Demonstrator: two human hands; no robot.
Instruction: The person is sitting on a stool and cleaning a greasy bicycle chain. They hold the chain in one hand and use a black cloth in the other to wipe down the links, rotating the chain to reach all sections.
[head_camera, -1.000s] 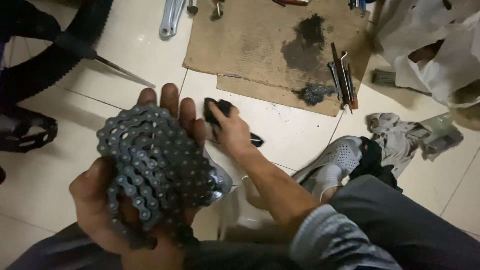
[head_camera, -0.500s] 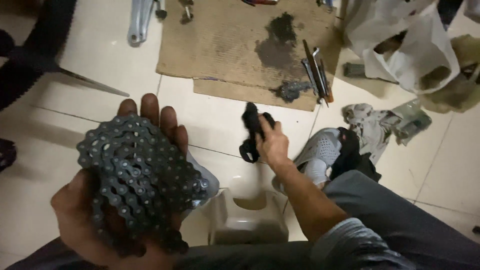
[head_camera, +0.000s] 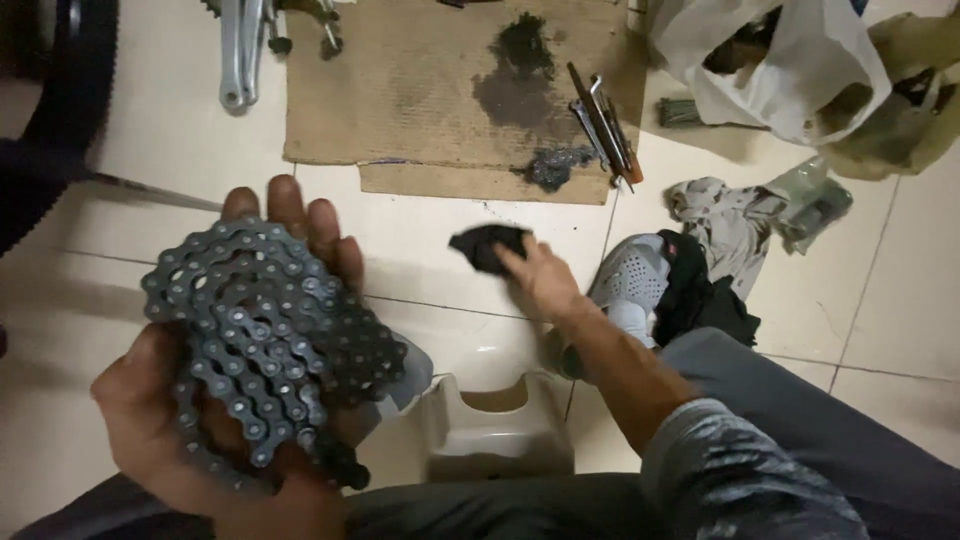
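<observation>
The left hand (head_camera: 200, 400) lies spread, palm up, cupping a bunched bicycle chain (head_camera: 265, 340) heaped across palm and fingers. The chain looks heavy, limp and greasy, so it is best cradled from beneath. The right hand (head_camera: 540, 280) pinches a dark rag (head_camera: 488, 246) on the tiled floor (head_camera: 420, 240)

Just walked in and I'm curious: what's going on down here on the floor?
A person sits low over a tiled floor. The left hand cradles a bunched-up, greasy bicycle chain in its open palm. The right hand reaches forward and pinches a small black rag just above the tiles. Ahead lies a grease-stained sheet of cardboard with hand tools at its edge, and a white plastic bag sits to the right.
</observation>
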